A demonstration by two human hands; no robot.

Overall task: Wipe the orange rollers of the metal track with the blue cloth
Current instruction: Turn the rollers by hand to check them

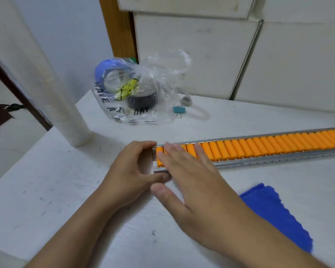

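Note:
A long metal track (278,158) lies across the white table, running from the middle out past the right edge. Its channel is filled with several orange rollers (259,146) set side by side. My left hand (132,167) grips the track's left end, fingers at the far rail and thumb at the near rail. My right hand (190,171) lies flat over the leftmost rollers with straight fingers. The blue cloth (275,213) rests folded on the table near my right forearm, partly hidden by it. Neither hand touches the cloth.
A clear plastic bag (135,93) with tape rolls sits at the back of the table (56,180). A teal binder clip (179,110) and a small grey piece (187,100) lie beside it. A white roll (46,74) stands upright at the left. White cabinets rise behind.

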